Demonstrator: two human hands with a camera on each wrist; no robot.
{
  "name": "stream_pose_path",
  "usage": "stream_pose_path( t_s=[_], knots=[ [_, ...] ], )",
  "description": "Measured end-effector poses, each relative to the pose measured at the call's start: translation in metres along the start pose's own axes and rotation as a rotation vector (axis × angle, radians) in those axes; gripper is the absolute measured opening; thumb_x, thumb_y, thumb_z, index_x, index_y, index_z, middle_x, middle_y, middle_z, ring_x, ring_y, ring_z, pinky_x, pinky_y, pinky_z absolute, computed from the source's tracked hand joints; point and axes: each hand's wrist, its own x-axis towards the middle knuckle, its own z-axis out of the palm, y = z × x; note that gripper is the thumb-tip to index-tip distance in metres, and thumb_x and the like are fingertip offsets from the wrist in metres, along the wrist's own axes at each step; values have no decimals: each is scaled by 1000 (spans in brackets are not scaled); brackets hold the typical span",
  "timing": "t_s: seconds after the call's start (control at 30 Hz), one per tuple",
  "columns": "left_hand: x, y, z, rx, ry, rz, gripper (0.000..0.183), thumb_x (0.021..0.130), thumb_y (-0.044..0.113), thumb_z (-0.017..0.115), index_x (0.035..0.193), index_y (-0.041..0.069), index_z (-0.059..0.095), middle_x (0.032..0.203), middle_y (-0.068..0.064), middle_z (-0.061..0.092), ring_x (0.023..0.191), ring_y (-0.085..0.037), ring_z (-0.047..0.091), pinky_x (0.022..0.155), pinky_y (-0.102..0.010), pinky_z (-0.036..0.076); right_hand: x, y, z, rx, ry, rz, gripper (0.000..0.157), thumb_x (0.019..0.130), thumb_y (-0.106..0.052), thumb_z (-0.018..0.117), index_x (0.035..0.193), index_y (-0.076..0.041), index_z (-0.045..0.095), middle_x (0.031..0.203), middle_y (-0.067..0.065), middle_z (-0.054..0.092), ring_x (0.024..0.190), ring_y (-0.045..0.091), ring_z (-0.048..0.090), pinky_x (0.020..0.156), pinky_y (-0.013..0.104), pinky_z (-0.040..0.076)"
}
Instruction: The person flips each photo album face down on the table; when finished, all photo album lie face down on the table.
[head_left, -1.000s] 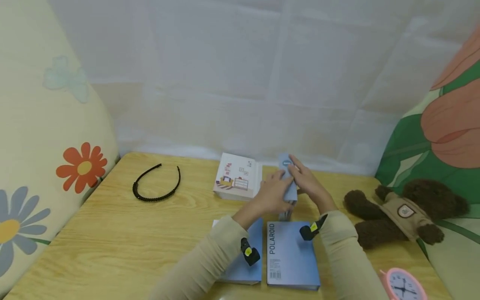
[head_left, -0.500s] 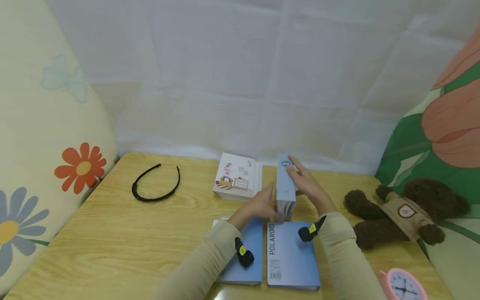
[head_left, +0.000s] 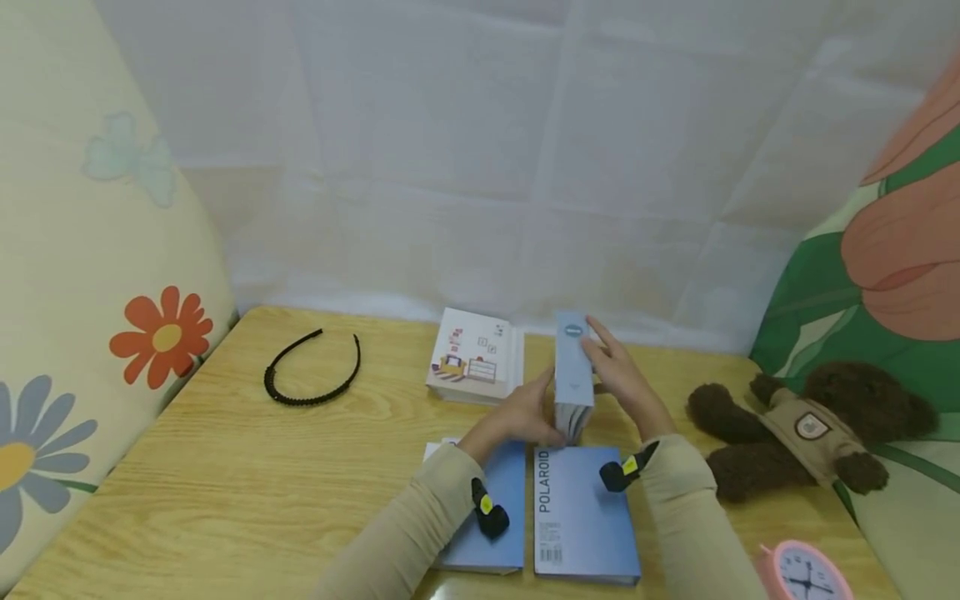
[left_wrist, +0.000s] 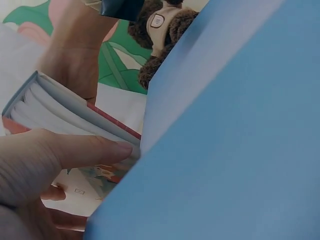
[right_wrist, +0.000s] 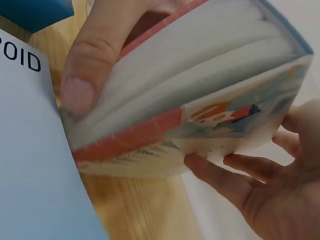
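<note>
A thick photo album (head_left: 573,367) with a pale blue spine, picture-printed covers and white pages stands upright, spine up, between both hands. My left hand (head_left: 522,417) grips its near lower end from the left; in the left wrist view the thumb (left_wrist: 95,150) lies across the page edges. My right hand (head_left: 621,371) holds its far right side. In the right wrist view, right-hand fingers (right_wrist: 220,177) bear on the illustrated cover. Right below lie a blue album marked POLAROID (head_left: 585,517) and, beside it, another blue album (head_left: 510,475), partly covered by the left wrist.
A white illustrated album (head_left: 472,354) lies flat behind the left hand. A black headband (head_left: 311,400) is farther left on the wooden table (head_left: 225,467). To the right are a brown teddy bear (head_left: 813,425) and a pink alarm clock (head_left: 806,571). A white cloth (head_left: 420,167) hangs behind.
My left hand has come off the album's spine and down to its near lower end, exposing the spine. My right hand stays on the album's right side. The other things have not moved.
</note>
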Motion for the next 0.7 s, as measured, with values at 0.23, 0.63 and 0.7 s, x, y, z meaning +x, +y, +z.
stream_pose_path(
  t_s=[0.23, 0.63, 0.7],
  knots=[
    [1, 4, 3, 130, 19, 12, 113, 70, 13, 87, 158, 6, 18, 148, -18, 44, 129, -31, 49, 108, -47, 41, 0, 15, -11, 1, 76, -18, 54, 107, -19, 39, 158, -10, 24, 147, 30, 42, 123, 39, 51, 95, 44, 52],
    [7, 14, 17, 541, 63, -91, 65, 70, 27, 89, 129, 12, 64, 111, -4, 65, 99, -25, 57, 92, -46, 49, -10, 38, -8, -429, 30, 127, 71, 98, -25, 59, 149, 13, 27, 148, 36, 35, 133, 50, 38, 110, 60, 34],
    [9, 16, 17, 604, 53, -91, 59, 69, 28, 89, 121, 14, 68, 102, -2, 64, 91, -23, 53, 85, -43, 49, -10, 40, -8, -476, 18, 133, 70, 97, -26, 58, 147, 13, 30, 146, 37, 37, 133, 51, 38, 109, 60, 34]
  ],
)
